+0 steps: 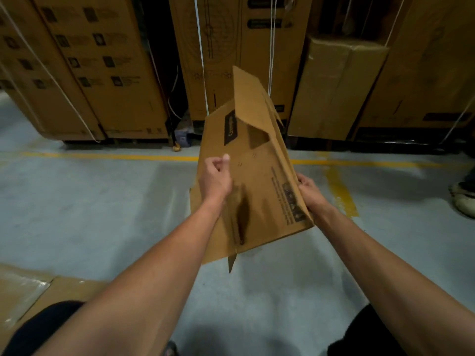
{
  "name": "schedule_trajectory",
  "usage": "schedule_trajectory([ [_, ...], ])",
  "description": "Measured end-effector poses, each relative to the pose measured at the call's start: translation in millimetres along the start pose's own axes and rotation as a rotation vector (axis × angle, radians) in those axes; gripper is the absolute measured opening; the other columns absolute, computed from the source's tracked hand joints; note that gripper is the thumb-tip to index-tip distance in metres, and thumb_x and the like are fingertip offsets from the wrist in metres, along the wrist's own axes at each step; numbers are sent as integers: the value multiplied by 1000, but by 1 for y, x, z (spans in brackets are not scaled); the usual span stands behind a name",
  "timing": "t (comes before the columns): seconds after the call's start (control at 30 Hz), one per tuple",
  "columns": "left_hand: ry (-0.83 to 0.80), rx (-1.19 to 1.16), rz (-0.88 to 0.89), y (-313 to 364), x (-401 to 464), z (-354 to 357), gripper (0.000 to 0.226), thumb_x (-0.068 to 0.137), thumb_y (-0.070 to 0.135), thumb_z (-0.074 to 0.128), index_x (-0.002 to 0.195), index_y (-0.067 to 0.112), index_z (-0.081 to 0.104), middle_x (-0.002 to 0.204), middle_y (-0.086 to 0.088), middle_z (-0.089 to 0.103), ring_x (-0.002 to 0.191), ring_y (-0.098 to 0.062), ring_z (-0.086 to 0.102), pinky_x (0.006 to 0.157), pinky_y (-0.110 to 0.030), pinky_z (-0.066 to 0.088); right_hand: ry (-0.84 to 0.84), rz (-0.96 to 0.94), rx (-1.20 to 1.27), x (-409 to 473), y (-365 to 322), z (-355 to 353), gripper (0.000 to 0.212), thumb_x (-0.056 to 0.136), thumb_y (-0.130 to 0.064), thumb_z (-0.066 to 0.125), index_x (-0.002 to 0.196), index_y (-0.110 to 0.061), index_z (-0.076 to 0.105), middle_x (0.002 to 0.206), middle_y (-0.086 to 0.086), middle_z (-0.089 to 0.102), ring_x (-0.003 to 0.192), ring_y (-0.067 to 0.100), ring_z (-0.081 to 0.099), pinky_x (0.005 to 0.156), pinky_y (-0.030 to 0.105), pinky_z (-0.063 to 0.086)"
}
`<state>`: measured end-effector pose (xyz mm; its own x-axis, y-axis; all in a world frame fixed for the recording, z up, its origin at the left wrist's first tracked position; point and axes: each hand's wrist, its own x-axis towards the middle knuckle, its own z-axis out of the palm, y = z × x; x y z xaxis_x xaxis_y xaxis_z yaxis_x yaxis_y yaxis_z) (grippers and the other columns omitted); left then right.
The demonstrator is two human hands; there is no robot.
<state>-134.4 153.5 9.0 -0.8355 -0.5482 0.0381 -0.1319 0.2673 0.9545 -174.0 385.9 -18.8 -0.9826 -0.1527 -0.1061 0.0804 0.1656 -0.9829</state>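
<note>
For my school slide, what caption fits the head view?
Right hand grips a folded cardboard box by its edge, left hand curled at its front, above a grey floor.

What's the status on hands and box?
Right hand grips box by its right edge. Left hand curled at left edge, grip unclear. Box mostly flat, top flap up. Nothing in the way.

Print on the box [257,176] is blurred. The right hand [309,190] has its fingers hidden behind the box edge. A shoe [464,199] is cut off at the right.
</note>
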Motion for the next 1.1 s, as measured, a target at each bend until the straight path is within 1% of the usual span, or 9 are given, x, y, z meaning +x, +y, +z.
schedule_trajectory([
  [0.1,-90,-84,-142,-14,-23,5,48,97,66,62,99,18,71,90,-5,77,77,-24,76,75,-46,67,8,-5,110,-1,-5,-9,8,102,-11,67,110,-12,66,78,-1,75,65,13,72,60,30,57],
  [0.27,-328,-216,-482,-42,-78,12,67,91,72,65,84,6,71,63,-6,69,62,-24,73,50,-28,54,85,-8,171,3,-15,-16,22,98,-10,72,119,-14,69,93,6,80,75,18,78,59,28,60],
  [0.4,-478,-305,-756,-65,-103,20,79,82,89,55,102,14,68,101,-12,81,90,-27,81,81,-38,66,97,6,169,6,-16,-27,31,95,-10,74,124,-17,67,102,10,80,83,23,80,65,33,63],
  [0.5,-416,-659,-888,-76,-106,26,94,83,80,65,138,5,57,128,-19,73,108,-31,77,93,-46,62,104,2,211,2,-16,-32,25,96,-9,72,120,-15,69,97,13,79,78,25,78,65,36,62],
  [0.67,-96,-1196,-727,-71,-105,40,66,90,43,79,145,13,59,144,-11,64,122,-32,67,91,-46,61,87,2,313,-3,-20,-35,24,101,-12,66,125,-14,66,97,10,79,81,25,78,70,40,63],
  [0.73,-89,-1340,-647,-58,-96,43,56,94,39,79,141,13,64,139,-12,68,123,-32,68,94,-48,61,40,-13,361,-10,-21,-39,13,105,-10,57,105,-11,70,79,2,76,67,16,75,65,38,59],
  [0.87,-170,-1333,-593,-39,-75,41,33,104,19,64,133,3,68,125,-20,75,115,-35,73,103,-51,57,-61,-57,535,-26,-16,-44,76,114,-12,34,52,-25,75,60,-9,69,53,6,67,51,25,57],
  [1.0,-146,-1105,-584,-48,-69,36,30,101,-5,60,131,-10,64,120,-26,75,104,-35,76,80,-46,66,-117,-58,506,-23,-24,-43,61,108,-8,40,60,-22,75,61,-7,71,55,7,68,51,25,58],
  [1.1,-38,-1066,-578,-62,-68,33,35,97,-13,61,131,-6,62,118,-25,75,101,-36,78,76,-49,67,-91,4,364,-17,-31,-31,14,101,-19,65,105,-5,65,76,3,74,64,14,73,58,30,61],
])
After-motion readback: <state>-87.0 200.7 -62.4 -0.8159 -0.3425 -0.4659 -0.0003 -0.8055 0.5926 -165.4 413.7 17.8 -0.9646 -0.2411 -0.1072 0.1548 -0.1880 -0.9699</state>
